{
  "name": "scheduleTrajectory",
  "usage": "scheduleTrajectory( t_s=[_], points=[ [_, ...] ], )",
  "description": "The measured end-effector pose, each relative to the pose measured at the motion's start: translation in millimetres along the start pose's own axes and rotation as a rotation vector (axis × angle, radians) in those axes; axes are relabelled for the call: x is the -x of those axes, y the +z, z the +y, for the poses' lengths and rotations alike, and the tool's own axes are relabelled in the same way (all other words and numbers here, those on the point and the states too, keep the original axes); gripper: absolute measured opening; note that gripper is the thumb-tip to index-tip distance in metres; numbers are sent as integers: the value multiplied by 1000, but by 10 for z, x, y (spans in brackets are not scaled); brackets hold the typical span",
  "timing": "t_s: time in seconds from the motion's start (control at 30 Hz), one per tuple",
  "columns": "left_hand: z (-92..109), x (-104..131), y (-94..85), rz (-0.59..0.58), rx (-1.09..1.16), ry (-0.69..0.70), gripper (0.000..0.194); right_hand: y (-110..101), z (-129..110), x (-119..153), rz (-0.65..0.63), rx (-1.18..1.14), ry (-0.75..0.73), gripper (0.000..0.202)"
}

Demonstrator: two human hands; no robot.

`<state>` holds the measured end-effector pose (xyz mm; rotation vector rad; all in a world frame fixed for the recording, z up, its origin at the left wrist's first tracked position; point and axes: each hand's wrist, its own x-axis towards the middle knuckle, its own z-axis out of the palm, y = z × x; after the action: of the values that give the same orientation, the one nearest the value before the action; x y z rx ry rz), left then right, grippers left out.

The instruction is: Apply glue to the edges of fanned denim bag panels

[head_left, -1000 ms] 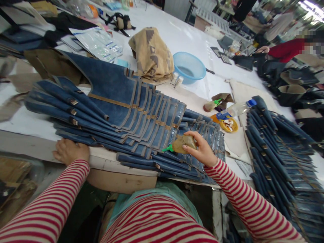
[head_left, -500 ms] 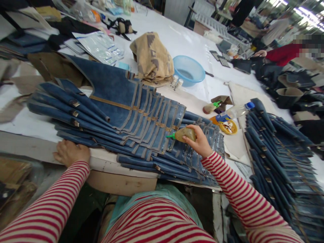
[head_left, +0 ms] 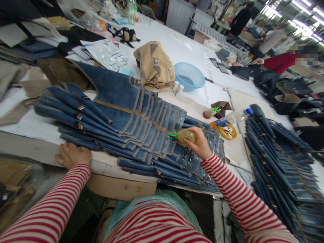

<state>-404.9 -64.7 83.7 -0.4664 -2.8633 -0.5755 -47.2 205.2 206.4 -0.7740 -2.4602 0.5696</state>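
Observation:
My right hand (head_left: 199, 143) is wrapped round a squeeze bottle of yellowish-brown glue (head_left: 186, 137). The bottle's green nozzle (head_left: 173, 135) points left, at the edge strips of the overlapped blue leather-like panels (head_left: 113, 87). Wet, shiny streaks show on the panels' right-hand ends, near and beneath the bottle. Each panel has grey edges, and a tan strip runs across the stack. My left hand (head_left: 73, 155) lies on the table's near edge, just below the folded left part of the stack. Its fingers are spread on the surface and hold nothing that I can see.
A second green-nozzled bottle (head_left: 210, 112), a clear bottle with blue cap (head_left: 235, 117) and a yellow dish (head_left: 229, 132) stand right of the stack. Behind are a patterned cloth (head_left: 154, 65) and blue basin (head_left: 189, 77). More blue panels (head_left: 273, 158) lie right. People work farther off.
The view has tilted slightly, so everything sits a little lower in the picture. The glue bottle stays in my right hand at nearly the same spot over the panels; my left hand remains on the edge.

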Motion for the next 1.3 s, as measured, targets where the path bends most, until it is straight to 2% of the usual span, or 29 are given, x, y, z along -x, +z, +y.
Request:
scheduleTrajectory(
  t_s=[0.17,0.47,0.7,0.87,1.3],
  points=[
    [-27,0,30,9,-2,0,42,-6,-2,13,-15,17,-23,38],
    [-21,-19,25,-4,-10,-21,42,7,75,-149,75,43,-44,39],
    [8,-9,-3,-16,0,-34,44,-23,2,-156,-20,76,-75,41],
    [-6,-29,-2,-46,-5,-52,46,-37,34,-287,79,107,-57,40],
    [-68,-59,37,-65,-28,-48,45,-133,95,-678,191,155,3,40]
  ],
)
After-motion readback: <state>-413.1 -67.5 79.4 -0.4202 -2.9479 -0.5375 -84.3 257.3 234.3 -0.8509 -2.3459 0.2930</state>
